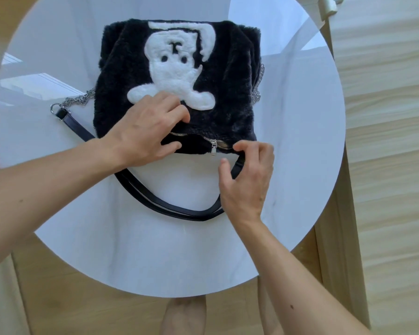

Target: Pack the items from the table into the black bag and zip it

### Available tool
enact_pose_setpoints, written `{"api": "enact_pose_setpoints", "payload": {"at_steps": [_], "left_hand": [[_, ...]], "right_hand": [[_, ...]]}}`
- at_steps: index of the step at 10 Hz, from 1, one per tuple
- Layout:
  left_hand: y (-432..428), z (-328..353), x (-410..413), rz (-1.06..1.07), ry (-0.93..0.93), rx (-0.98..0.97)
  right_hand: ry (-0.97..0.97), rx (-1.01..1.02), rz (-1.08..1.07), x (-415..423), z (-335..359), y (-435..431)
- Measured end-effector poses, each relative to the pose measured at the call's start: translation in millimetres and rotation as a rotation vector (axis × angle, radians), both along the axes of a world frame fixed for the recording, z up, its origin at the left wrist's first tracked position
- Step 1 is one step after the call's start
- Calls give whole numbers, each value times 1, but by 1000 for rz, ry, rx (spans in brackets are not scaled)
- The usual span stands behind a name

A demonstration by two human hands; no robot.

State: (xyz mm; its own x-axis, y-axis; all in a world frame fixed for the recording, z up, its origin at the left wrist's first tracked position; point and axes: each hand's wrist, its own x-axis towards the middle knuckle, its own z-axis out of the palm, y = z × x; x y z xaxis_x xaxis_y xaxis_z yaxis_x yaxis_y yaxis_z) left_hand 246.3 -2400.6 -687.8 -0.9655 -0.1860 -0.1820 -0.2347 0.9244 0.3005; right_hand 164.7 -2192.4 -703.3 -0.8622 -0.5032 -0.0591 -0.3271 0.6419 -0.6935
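A black fluffy bag with a white bear figure lies flat on the round white table, its zipper edge towards me. The metal zipper slider sits right of the middle, its pull tab hanging down; the teeth to its left are parted. My left hand grips the bag's upper edge at the opening, fingers on the fur and thumb at the gap. My right hand hovers just right of the slider with thumb and fingers apart, its index fingertip at the bag's edge, holding nothing.
The bag's black strap loops over the table between my arms, joined to a silver chain and ring at the bag's left side. No loose items show on the table. Wooden floor surrounds the table, and my feet are below its near edge.
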Motion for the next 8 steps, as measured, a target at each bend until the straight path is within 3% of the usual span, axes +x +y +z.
{"api": "enact_pose_setpoints", "payload": {"at_steps": [2,3,5,7,8], "left_hand": [[-2,-15,25,150,-22,-155],[0,-20,35,131,-67,-148],[3,-18,41,95,-75,-131],[1,3,56,142,-169,45],[-1,32,53,208,-127,40]], "right_hand": [[129,261,317,-33,-24,-8],[149,413,364,-47,-35,-5],[198,505,427,-51,-35,-11],[144,699,507,-45,-5,-18],[134,702,492,-46,33,-38]]}}
